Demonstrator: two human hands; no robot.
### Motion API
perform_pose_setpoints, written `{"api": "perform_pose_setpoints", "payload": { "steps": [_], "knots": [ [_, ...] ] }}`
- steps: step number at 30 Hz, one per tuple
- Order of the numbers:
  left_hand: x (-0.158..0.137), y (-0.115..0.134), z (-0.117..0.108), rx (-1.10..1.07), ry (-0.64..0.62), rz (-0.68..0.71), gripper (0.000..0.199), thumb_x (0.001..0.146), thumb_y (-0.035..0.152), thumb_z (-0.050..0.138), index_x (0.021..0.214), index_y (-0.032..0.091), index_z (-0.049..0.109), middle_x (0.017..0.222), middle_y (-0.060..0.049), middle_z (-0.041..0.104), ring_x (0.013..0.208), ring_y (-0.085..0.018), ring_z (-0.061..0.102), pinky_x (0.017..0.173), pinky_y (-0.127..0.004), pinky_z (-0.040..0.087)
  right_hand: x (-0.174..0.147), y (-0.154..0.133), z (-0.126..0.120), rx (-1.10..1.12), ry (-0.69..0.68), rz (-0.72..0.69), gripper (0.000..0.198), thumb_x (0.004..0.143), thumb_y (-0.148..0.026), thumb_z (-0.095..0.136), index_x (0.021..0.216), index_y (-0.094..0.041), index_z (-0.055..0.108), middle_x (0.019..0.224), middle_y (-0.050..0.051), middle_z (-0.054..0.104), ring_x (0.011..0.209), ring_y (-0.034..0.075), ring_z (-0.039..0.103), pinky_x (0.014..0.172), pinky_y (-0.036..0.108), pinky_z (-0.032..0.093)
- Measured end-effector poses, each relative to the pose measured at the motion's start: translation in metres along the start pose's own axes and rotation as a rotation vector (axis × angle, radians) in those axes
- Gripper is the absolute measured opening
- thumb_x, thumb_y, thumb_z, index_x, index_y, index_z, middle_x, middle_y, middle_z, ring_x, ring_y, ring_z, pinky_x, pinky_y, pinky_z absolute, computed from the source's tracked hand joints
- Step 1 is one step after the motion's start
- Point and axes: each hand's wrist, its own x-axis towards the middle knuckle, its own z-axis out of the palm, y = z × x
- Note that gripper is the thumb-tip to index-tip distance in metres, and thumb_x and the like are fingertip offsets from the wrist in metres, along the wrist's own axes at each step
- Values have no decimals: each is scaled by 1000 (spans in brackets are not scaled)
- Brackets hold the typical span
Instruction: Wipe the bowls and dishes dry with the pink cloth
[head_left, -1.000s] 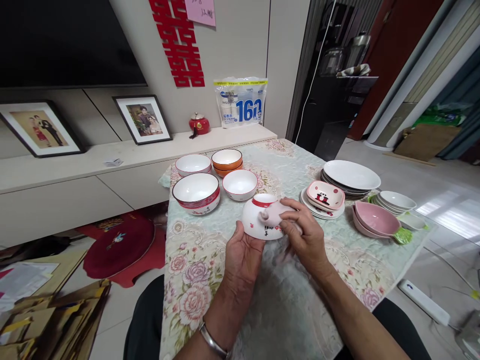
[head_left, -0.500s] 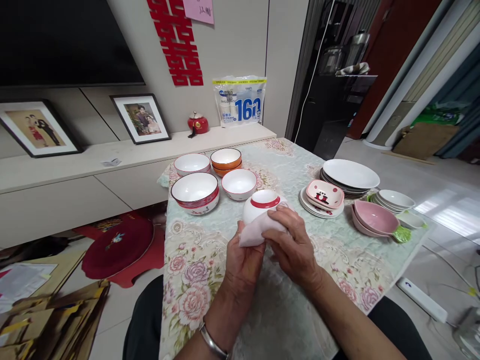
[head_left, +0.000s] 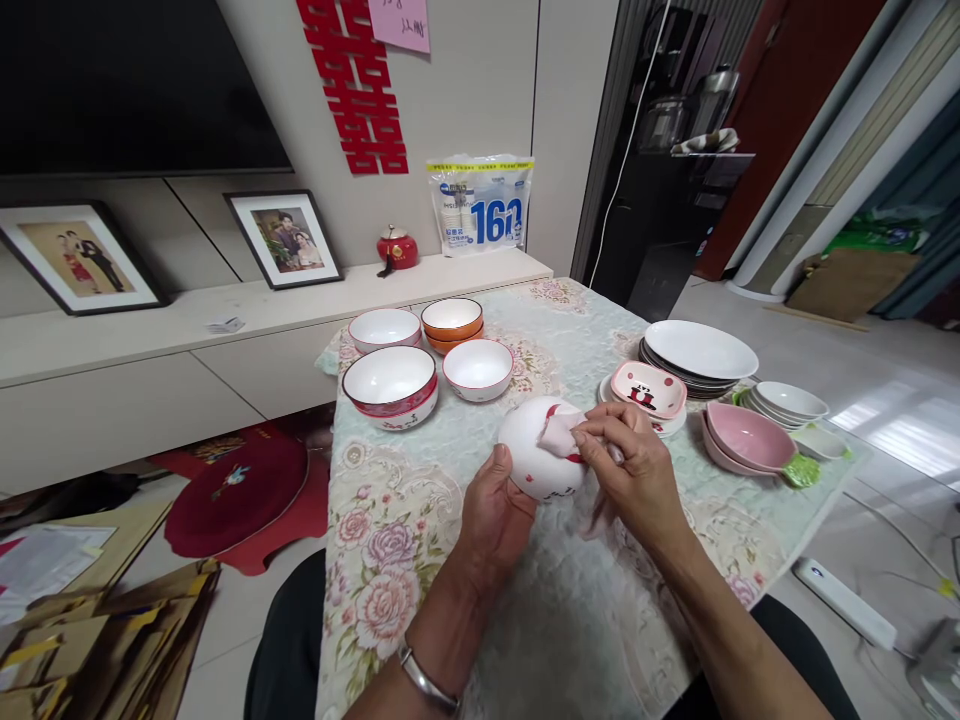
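Note:
Tilted above the table is a white bowl [head_left: 527, 440] with a red foot ring, its underside facing up and to the right. My left hand [head_left: 491, 510] grips it from below and the left, thumb on its outer wall. In my right hand [head_left: 628, 465] is a pale pink cloth [head_left: 561, 434], pinched by the fingertips and pressed against the bowl's foot; part of the cloth hangs below that hand. Just beyond stand a white bowl with a red rim [head_left: 478, 368], a stack of patterned bowls [head_left: 394, 385], orange bowls [head_left: 452, 322] and a pinkish bowl [head_left: 385, 328].
On the table's right are large white plates [head_left: 701, 350], small cat-printed dishes [head_left: 648, 388], pink leaf-shaped bowls [head_left: 752, 440] and small white bowls [head_left: 791, 399]. A cabinet [head_left: 285, 315] with framed photos runs behind. A red stool [head_left: 240, 490] stands left of the flowered tablecloth [head_left: 397, 560].
The bowl has tipped so its foot turns to the right. My right hand has moved right with the cloth, which now lies over the foot ring.

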Motion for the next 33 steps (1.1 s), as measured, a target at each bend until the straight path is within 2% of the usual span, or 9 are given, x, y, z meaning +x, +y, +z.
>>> {"api": "perform_pose_setpoints", "payload": {
  "steps": [6,8,11,15,18,22,27,30,33],
  "knots": [
    [-2,-6,0,77,-62,32,48,90,33,67,132,11,60,124,-17,71,125,-31,61,106,-44,46,5,4,-5,-176,50,-145,11,94,-22,56,86,-21,65,86,6,64,87,24,57,79,39,45],
    [-1,-7,0,87,-50,53,47,88,34,70,128,11,63,122,-17,72,125,-31,61,105,-43,46,4,7,-4,-305,76,-141,12,94,-22,54,85,-20,62,83,7,63,83,24,57,76,38,44],
    [1,-8,-2,118,-1,112,47,85,40,73,121,11,67,115,-16,75,124,-32,61,104,-43,47,1,7,-4,-418,-31,-45,12,91,-21,54,81,-20,59,78,5,60,74,22,56,67,34,41],
    [0,-10,0,165,6,117,49,81,45,76,117,11,69,114,-15,75,123,-32,61,103,-42,47,-2,-1,-9,-267,-170,67,12,89,-18,52,78,-21,56,74,0,59,66,17,55,60,30,37],
    [-2,-12,2,180,-16,89,46,80,42,77,115,12,69,114,-15,75,122,-32,62,102,-40,47,0,1,-7,-151,-71,25,12,90,-18,50,81,-22,56,77,1,59,71,17,56,65,29,40],
    [-1,-13,1,181,5,101,47,77,41,79,113,13,69,108,-14,76,118,-31,64,99,-39,48,1,10,2,-273,116,-80,12,92,-18,48,82,-22,54,79,4,57,76,21,54,69,34,41],
    [1,-11,-1,173,45,147,41,82,39,74,114,14,69,100,-11,77,108,-28,67,94,-35,49,-6,-3,7,-189,45,-43,11,91,-14,51,86,-22,56,80,3,60,75,20,57,68,33,44],
    [0,-11,-1,169,47,149,32,86,37,70,110,15,69,100,-9,76,103,-24,67,89,-31,49,-10,-14,9,-136,70,-165,10,93,-14,52,93,-21,58,86,6,62,84,22,58,74,36,47],
    [-2,-11,-3,218,86,135,29,87,39,69,105,16,69,92,-6,75,85,-19,66,75,-27,49,-13,-16,12,-210,64,-316,12,92,-12,53,96,-21,60,88,9,61,86,24,56,76,40,48]
  ]
}}
